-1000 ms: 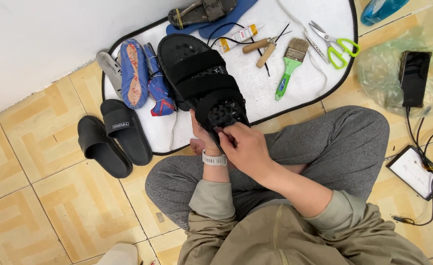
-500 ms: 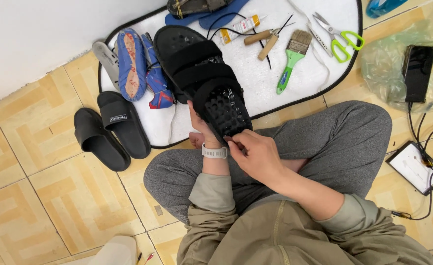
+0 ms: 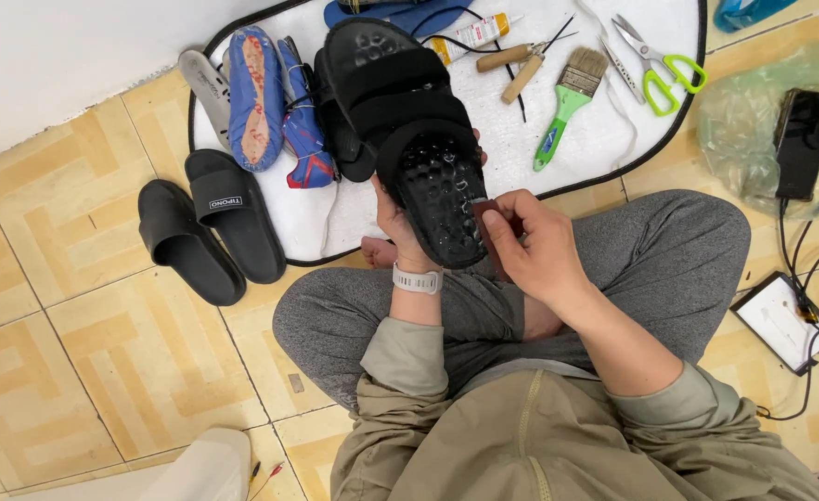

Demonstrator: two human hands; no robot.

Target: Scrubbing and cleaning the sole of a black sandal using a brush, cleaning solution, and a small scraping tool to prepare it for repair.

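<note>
Above the lap, left hand (image 3: 398,223) clamps the black sandal (image 3: 419,139) from beneath; right hand (image 3: 539,246) pinches a small dark strip (image 3: 491,237) at its heel edge. Risk: sandal twists, strip slips.

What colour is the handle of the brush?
Green, seen in the head view: brush.

I sit on a tan tiled floor (image 3: 75,371) with pale chevron patterns and grey grout. A plain white wall (image 3: 47,56) runs along the upper left. Light is even, soft, few shadows.
</note>
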